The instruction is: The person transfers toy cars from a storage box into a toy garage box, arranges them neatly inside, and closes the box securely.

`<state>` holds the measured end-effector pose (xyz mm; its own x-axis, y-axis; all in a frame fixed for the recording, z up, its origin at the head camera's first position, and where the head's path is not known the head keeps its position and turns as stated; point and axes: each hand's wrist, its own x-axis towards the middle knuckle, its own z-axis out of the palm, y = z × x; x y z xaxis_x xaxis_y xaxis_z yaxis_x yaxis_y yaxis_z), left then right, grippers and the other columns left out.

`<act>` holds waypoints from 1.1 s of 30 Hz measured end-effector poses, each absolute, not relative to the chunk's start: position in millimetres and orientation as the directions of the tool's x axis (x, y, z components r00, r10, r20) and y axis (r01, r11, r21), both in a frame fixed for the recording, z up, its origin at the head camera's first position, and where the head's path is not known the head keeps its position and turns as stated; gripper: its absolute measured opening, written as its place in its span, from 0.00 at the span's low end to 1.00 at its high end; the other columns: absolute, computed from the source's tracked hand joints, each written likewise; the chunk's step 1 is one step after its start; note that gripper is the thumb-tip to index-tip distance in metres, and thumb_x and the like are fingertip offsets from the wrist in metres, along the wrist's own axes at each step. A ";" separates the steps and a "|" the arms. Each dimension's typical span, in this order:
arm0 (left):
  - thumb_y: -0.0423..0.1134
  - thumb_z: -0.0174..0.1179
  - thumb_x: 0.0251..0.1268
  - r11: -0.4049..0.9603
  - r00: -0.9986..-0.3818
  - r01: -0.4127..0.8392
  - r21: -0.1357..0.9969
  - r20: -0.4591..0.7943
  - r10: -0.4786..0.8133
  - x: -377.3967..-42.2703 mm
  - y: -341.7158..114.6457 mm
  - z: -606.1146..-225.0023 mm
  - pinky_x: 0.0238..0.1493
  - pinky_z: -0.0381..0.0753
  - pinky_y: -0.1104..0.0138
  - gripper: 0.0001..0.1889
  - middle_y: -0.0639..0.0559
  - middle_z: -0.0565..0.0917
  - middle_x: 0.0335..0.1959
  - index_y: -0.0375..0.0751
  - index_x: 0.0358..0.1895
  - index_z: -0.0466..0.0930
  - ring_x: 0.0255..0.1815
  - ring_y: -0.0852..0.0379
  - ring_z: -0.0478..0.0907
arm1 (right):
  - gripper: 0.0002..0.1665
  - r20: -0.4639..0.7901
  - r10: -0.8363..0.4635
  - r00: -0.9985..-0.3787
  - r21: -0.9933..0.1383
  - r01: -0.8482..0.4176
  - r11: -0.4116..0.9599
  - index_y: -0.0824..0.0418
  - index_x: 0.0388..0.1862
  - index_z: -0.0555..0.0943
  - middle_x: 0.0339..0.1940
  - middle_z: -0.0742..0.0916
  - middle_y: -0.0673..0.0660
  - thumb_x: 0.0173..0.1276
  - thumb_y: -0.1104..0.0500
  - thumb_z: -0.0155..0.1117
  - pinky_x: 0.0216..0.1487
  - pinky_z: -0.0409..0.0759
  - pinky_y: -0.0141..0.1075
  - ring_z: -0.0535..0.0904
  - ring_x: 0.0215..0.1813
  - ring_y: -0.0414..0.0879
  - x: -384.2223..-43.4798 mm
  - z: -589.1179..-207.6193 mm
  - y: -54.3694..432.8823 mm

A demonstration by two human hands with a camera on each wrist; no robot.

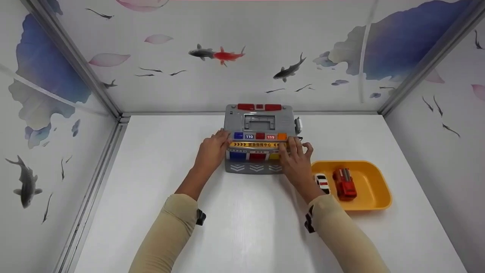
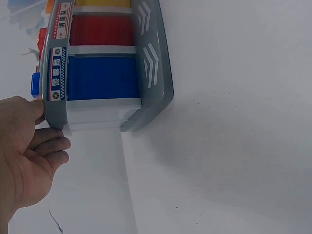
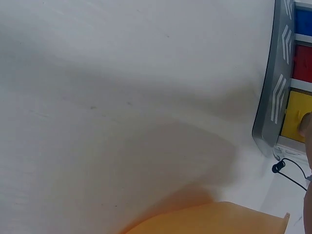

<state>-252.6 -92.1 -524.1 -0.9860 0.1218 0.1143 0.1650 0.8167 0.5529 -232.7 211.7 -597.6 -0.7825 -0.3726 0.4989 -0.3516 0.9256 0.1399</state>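
Note:
A grey toy garage (image 1: 235, 123) stands against the back wall, with blue, red and yellow doors along its front and coloured lights on its roof. My left hand (image 1: 214, 149) holds its left end, the thumb at the roof edge and the fingers bent at the side in the left wrist view. At the other end, my right hand (image 1: 297, 163) grips the roof's right front edge, its fingers on top. In the right wrist view a digit touches the yellow door (image 3: 295, 114); most of that hand lies outside the picture.
To the right sits a yellow tray (image 1: 373, 189) holding a red toy fire truck (image 1: 344, 185) and a white toy car (image 1: 322, 182), partly hidden by my right arm. A black cord (image 3: 290, 180) hangs by the garage's right end. Panels printed with fish enclose the white table (image 1: 242, 227).

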 end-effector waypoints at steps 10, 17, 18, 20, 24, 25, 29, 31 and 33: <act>0.50 0.55 0.90 0.806 -0.981 0.192 0.559 0.132 0.142 -252.9 -92.5 -522.7 0.85 0.73 0.50 0.25 0.42 0.77 0.80 0.44 0.78 0.79 0.82 0.45 0.76 | 0.36 0.546 -0.360 -0.757 0.128 -0.350 0.928 0.58 0.73 0.64 0.74 0.69 0.69 0.76 0.64 0.75 0.67 0.62 0.60 0.65 0.77 0.66 -232.2 -596.9 211.8; 0.49 0.55 0.91 0.802 -0.983 0.184 0.568 0.121 0.140 -252.1 -91.9 -523.5 0.86 0.71 0.51 0.24 0.42 0.76 0.81 0.44 0.79 0.79 0.83 0.46 0.75 | 0.33 0.575 -0.362 -0.734 0.133 -0.353 0.926 0.56 0.73 0.64 0.74 0.69 0.67 0.79 0.61 0.72 0.66 0.63 0.59 0.65 0.76 0.64 -232.7 -599.1 213.9; 0.49 0.55 0.91 0.802 -0.983 0.183 0.568 0.121 0.139 -252.1 -92.0 -523.8 0.86 0.71 0.51 0.24 0.42 0.76 0.81 0.44 0.79 0.79 0.83 0.45 0.75 | 0.33 0.563 -0.360 -0.744 0.127 -0.353 0.927 0.56 0.73 0.64 0.74 0.68 0.67 0.80 0.60 0.72 0.67 0.63 0.59 0.65 0.77 0.64 -232.1 -598.4 213.9; 0.49 0.55 0.90 0.801 -0.983 0.182 0.570 0.121 0.137 -252.4 -92.3 -524.3 0.86 0.72 0.52 0.24 0.42 0.76 0.81 0.44 0.79 0.78 0.83 0.46 0.75 | 0.34 0.536 -0.356 -0.765 0.114 -0.352 0.929 0.55 0.74 0.63 0.75 0.67 0.67 0.80 0.59 0.72 0.67 0.63 0.60 0.63 0.78 0.64 -230.5 -596.0 213.6; 0.48 0.56 0.90 0.798 -0.982 0.189 0.572 0.130 0.139 -253.5 -93.0 -524.8 0.85 0.73 0.52 0.24 0.42 0.77 0.80 0.42 0.78 0.79 0.82 0.45 0.76 | 0.37 0.482 -0.356 -0.801 0.111 -0.347 0.931 0.55 0.75 0.62 0.76 0.67 0.67 0.78 0.58 0.75 0.68 0.65 0.63 0.63 0.79 0.65 -227.2 -590.9 213.2; 0.48 0.56 0.90 0.797 -0.981 0.191 0.573 0.131 0.140 -253.8 -93.1 -525.0 0.85 0.73 0.53 0.24 0.42 0.78 0.79 0.42 0.78 0.79 0.82 0.45 0.76 | 0.37 0.474 -0.356 -0.805 0.114 -0.345 0.932 0.55 0.75 0.63 0.76 0.67 0.67 0.78 0.57 0.75 0.68 0.66 0.63 0.63 0.79 0.65 -226.5 -590.0 213.3; 0.48 0.56 0.90 0.796 -0.982 0.190 0.575 0.129 0.141 -253.9 -94.0 -525.2 0.85 0.73 0.52 0.24 0.41 0.78 0.79 0.42 0.77 0.79 0.82 0.45 0.76 | 0.39 0.446 -0.350 -0.823 0.072 -0.357 0.931 0.55 0.75 0.63 0.77 0.67 0.67 0.76 0.55 0.77 0.69 0.66 0.65 0.62 0.80 0.65 -223.4 -586.3 213.6; 0.48 0.56 0.90 0.794 -0.982 0.190 0.578 0.129 0.141 -253.6 -94.5 -525.0 0.85 0.73 0.52 0.24 0.41 0.78 0.79 0.42 0.77 0.79 0.82 0.45 0.76 | 0.42 0.436 -0.348 -0.830 0.028 -0.374 0.927 0.55 0.76 0.63 0.78 0.66 0.66 0.73 0.55 0.79 0.70 0.65 0.65 0.62 0.81 0.65 -221.7 -584.0 214.2; 0.48 0.56 0.90 0.789 -0.981 0.191 0.583 0.132 0.141 -253.3 -94.9 -524.3 0.85 0.73 0.52 0.24 0.41 0.77 0.79 0.42 0.77 0.80 0.82 0.45 0.76 | 0.44 0.427 -0.348 -0.835 -0.008 -0.389 0.921 0.54 0.77 0.64 0.79 0.66 0.66 0.72 0.55 0.80 0.71 0.65 0.67 0.61 0.82 0.65 -220.4 -581.1 215.1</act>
<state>-253.3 -94.9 -524.3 -0.9813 0.1407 0.1316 0.1914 0.7895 0.5832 -220.4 215.1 -581.1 -0.8345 -0.3483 0.4269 -0.3888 0.9213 -0.0085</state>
